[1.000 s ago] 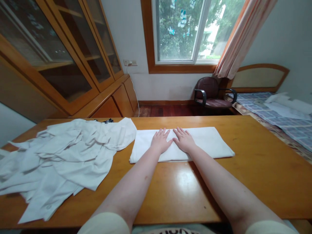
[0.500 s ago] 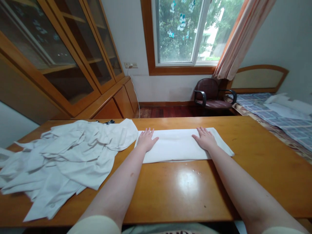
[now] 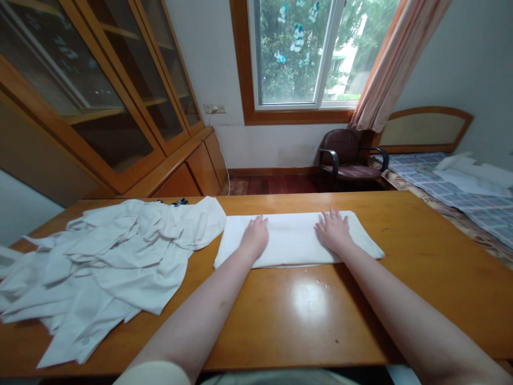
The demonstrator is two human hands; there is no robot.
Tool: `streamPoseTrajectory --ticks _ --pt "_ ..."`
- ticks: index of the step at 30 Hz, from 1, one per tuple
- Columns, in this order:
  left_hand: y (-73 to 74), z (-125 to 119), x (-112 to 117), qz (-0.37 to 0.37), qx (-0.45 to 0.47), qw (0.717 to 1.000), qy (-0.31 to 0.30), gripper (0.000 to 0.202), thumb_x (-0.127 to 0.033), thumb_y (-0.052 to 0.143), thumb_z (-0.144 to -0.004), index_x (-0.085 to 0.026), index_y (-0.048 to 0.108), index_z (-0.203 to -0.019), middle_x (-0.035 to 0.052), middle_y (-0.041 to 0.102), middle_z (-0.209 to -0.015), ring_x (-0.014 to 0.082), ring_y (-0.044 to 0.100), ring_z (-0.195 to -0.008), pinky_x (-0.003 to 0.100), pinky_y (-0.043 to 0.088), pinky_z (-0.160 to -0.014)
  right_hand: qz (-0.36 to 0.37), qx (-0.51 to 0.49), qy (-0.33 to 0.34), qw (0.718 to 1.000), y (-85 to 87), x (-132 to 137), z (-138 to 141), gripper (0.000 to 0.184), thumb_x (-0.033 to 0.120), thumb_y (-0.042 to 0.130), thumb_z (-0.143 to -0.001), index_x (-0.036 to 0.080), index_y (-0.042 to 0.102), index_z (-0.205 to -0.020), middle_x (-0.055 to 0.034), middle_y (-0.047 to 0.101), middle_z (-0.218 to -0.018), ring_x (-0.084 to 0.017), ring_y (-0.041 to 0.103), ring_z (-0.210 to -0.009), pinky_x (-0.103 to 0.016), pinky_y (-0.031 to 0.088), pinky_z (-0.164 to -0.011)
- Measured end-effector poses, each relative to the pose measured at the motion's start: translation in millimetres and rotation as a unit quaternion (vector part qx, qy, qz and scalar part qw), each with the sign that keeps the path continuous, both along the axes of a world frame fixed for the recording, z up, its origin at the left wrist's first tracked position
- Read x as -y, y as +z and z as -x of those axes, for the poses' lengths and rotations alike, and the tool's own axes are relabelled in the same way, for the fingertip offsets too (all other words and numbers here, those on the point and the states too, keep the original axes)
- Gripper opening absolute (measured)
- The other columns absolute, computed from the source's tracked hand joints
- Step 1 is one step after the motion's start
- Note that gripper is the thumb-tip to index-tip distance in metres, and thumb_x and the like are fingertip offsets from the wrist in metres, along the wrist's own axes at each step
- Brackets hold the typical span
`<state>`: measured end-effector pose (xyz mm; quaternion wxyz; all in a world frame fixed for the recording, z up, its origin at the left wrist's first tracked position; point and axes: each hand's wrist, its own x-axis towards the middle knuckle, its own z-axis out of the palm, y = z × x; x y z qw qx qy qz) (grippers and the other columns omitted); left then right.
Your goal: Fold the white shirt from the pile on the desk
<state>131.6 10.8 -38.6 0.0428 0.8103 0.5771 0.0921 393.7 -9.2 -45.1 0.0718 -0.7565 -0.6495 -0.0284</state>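
Observation:
A folded white cloth point(image 3: 296, 240) lies as a flat, long rectangle on the wooden table point(image 3: 256, 321). My left hand point(image 3: 255, 238) rests on its left part, fingers pointing away from me and the thumb hardly visible. On the right part of the cloth, my right hand point(image 3: 333, 231) lies palm down with its fingers spread. Neither hand grips the fabric. To the left is a loose, crumpled heap of white garments point(image 3: 132, 251), its tip close to the cloth's left edge.
A small dark object point(image 3: 180, 202) sits behind the heap at the table's far edge. Beyond the table stand a glass-fronted cabinet point(image 3: 120, 107), a maroon armchair point(image 3: 347, 155) and a bed point(image 3: 452, 182) with a checked cover. A white cord point(image 3: 221, 144) hangs from the wall socket.
My left hand has moved right, inward along the cloth, uncovering its left end. My right hand has shifted slightly left and stays on the cloth.

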Motion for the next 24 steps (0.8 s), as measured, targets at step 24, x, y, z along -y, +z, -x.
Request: streamPoseTrajectory --ticks 24 --pt "-10.1 64.1 50.7 0.033 -0.058 0.997 -0.039 0.064 -0.054 0.033 -0.088 -0.022 0.025 -0.144 0.0065 0.021 -0.151 0.0236 0.016 -0.139 0.04 0.015 -0.112 0.095 0.004 0.123 0.988 -4.1 39.8 8.7 0.069 0.06 0.024 -0.088 0.022 0.02 -0.146 -0.0064 0.016 -0.152 -0.023 0.015 -0.139 -0.044 0.014 -0.11"
